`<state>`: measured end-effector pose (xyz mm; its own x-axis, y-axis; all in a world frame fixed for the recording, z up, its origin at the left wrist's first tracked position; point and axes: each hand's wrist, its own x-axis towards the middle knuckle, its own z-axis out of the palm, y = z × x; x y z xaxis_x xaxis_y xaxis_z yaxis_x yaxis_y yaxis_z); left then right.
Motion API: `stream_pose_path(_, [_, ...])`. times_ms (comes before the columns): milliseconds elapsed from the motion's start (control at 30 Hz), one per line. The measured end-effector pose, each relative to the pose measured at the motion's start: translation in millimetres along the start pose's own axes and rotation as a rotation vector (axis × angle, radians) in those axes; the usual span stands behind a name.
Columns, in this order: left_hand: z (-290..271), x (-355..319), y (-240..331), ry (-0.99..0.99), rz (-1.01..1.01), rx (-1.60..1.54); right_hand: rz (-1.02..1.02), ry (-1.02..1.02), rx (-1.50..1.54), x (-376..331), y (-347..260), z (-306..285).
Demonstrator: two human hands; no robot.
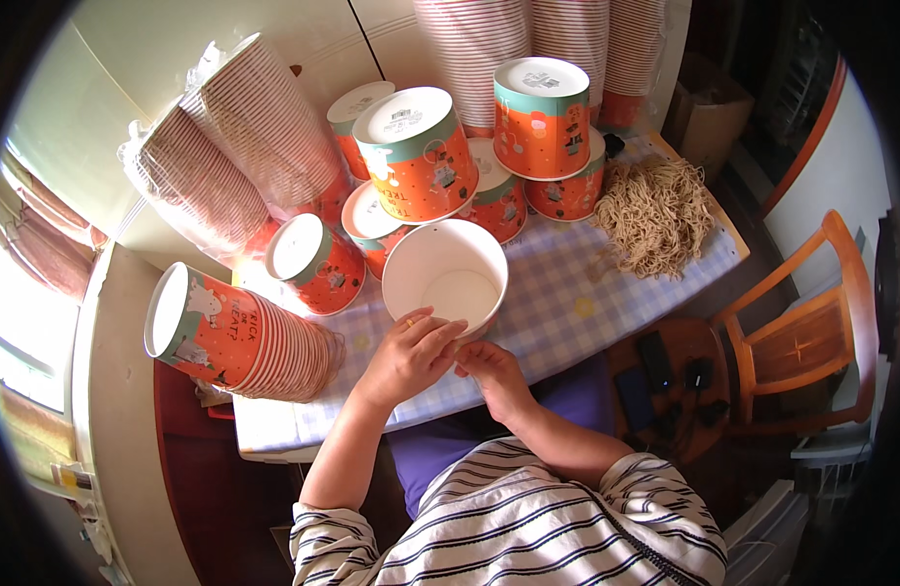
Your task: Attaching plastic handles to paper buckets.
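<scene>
At the near side of the checked tablecloth (552, 337), a white-lined paper bucket (448, 259) is found with its mouth facing up, directly before the person. Whether its base is fully rested on the cloth cannot be confirmed, as the lower wall is masked by the hands. The step in hand is judged to be fine fingertip work at the near rim, possibly with a strand from the loose heap of beige cord (655, 217) at the right; no strand can be made out at the fingers. For the next move, a steady bucket and a light, precise pinch appear to be called for, so that the rim is not bent.

The left hand (409, 359) is laid across the near rim, back upward, its fingers extended to the right and its thumb hidden. The right hand (497, 379) is brought in from the lower right, thumb and forefinger drawn together just beside the left fingertips. It cannot be told whether anything is gripped by either hand. Both forearms are angled inward.
</scene>
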<state>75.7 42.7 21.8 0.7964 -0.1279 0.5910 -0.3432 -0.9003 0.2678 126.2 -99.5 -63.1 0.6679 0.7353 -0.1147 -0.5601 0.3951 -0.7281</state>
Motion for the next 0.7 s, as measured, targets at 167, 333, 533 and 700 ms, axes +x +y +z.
stream_pose_path(167, [1,-1,-1,0.006,0.015,-0.003,-0.008,0.006,0.001,1,2,-1])
stream_pose_path(333, [3,-5,-4,0.004,0.03,0.002,-0.015,-0.018,-0.018,2,1,-3])
stream_pose_path(533, [-1,-3,3,-0.016,0.013,0.022,0.004,0.005,-0.062,-4,-6,-3])
stream_pose_path(700, [-12,0,14,-0.063,-0.111,-0.035,-0.018,0.051,-0.019,-6,-13,-12])
